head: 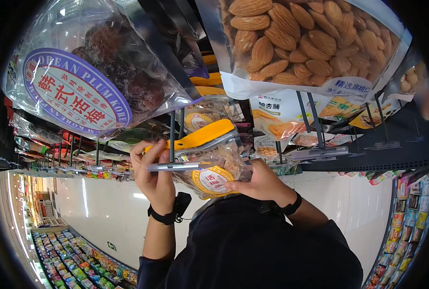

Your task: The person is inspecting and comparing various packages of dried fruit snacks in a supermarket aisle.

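In front of my chest is a clear plastic bag of pale brown dried fruit (232, 160), with a yellow top strip and a round yellow-and-white label. My right hand (263, 182) grips its lower right side, thumb on the front. The fingers of my left hand (151, 173) pinch the left end of the yellow strip, beside a metal display hook (172, 135). A clear price-tag holder (174, 166) on the hook's front crosses in front of the bag. Whether the hook passes through the bag's hang hole cannot be seen clearly.
A large bag of dark dried fruit (124, 76) hangs close at upper left, and a bag of almonds (297, 43) at upper right. More hooks, such as one bare-ended hook (382, 119), stick out of the black rack. Behind me, snack shelves (81, 260) line the tiled floor (330, 195).
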The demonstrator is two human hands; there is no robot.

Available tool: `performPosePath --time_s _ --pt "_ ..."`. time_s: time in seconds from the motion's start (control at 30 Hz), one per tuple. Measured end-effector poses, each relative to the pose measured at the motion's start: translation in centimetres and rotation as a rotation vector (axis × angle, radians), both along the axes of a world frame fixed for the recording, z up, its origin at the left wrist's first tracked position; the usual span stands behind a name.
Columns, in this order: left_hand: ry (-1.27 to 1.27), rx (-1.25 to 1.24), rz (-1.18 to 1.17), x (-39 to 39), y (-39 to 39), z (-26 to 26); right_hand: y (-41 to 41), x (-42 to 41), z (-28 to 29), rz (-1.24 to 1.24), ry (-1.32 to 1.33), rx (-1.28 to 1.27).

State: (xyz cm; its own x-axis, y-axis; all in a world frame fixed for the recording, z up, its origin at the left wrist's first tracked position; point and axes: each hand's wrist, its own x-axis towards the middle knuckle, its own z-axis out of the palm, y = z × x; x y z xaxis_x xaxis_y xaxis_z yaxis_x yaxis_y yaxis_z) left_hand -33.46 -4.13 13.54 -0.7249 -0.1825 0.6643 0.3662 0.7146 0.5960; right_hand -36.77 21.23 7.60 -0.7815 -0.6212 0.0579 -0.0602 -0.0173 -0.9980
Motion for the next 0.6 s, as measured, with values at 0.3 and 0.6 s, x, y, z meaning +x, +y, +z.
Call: performPosePath --time_s 0.3,0.6 --pt "0.009 0.064 0.025 -0.1 0.0 0.4 -0.4 -0.2 0.2 0.008 0.068 0.055" --pt "0.007 -0.028 0.010 -0.2 0.5 0.3 -0.3 -0.1 -2.2 -0.025 -0.043 -0.090"
